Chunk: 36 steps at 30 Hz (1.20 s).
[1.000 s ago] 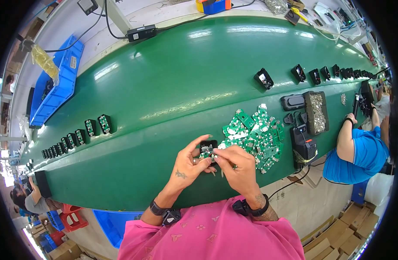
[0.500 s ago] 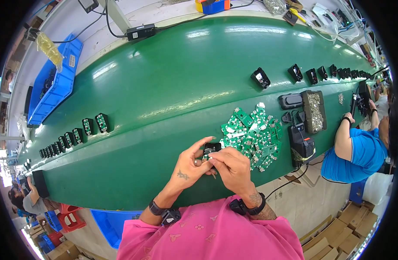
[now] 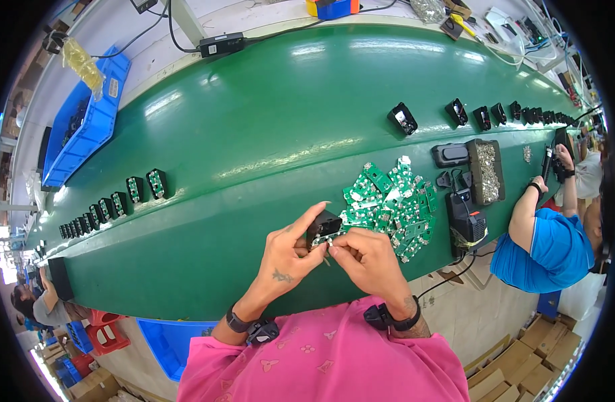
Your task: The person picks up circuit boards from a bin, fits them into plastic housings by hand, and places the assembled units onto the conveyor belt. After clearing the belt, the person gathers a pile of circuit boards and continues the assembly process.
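Note:
A black plastic housing (image 3: pixel 323 226) is gripped in my left hand (image 3: pixel 284 258), tilted so that one side faces up. Along its near edge lies a small green circuit board (image 3: pixel 327 239) with pale parts. The fingertips of my right hand (image 3: pixel 366 258) are pinched at the board's right end; my fingers hide much of it, so I cannot tell how far it sits inside the housing. Just beyond my right hand a loose pile of green circuit boards (image 3: pixel 391 209) is spread on the green workbench (image 3: pixel 187 248).
Black housings with boards (image 3: pixel 157 184) line up at left, others (image 3: pixel 402 119) at far right. Right of the pile stand a tray of small metal parts (image 3: pixel 485 173) and a black device (image 3: pixel 466 218). A blue crate (image 3: pixel 93 124) is far left; a co-worker in blue (image 3: pixel 545 251) sits at right.
The housing has tilted in my left hand, showing more of its black side and the board's edge. My right hand has shifted slightly right. The co-worker at right has moved an arm.

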Tool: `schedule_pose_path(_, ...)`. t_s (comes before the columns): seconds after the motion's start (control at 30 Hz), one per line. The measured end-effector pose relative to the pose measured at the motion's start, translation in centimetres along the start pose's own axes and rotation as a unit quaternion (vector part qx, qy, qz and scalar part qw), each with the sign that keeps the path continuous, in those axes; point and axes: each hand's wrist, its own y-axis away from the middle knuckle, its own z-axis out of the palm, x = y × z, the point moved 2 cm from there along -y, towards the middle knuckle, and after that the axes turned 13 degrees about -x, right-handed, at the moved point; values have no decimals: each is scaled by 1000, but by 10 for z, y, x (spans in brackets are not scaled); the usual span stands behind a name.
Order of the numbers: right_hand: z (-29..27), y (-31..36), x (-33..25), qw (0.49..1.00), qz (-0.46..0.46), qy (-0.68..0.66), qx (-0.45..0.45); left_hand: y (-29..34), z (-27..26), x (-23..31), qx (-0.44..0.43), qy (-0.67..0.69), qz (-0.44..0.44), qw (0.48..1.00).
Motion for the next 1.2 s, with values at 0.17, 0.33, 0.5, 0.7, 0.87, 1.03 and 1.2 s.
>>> schedule_pose_path(0.17,-12,-1,-8,995,57,-12,-77,4,5,9,-12,10,32,999)
schedule_pose_path(0.33,-15,-1,-11,995,56,2,-87,5,7,8,-11,6,28,1000)
schedule_pose_path(0.5,-13,0,-10,996,53,21,-75,5,7,12,9,7,37,999)
schedule_pose_path(0.7,4,2,-5,999,2,-20,26,1,9,7,28,66,42,997)
schedule_pose_path(0.87,3,1,-7,995,-32,77,62,1,9,5,54,76,55,994)
schedule_pose_path(1.03,-5,-1,-7,997,-41,70,-5,1,8,7,37,69,51,996)
schedule_pose_path(1.2,-10,-2,-3,992,-46,103,-54,2,8,10,21,24,57,998)
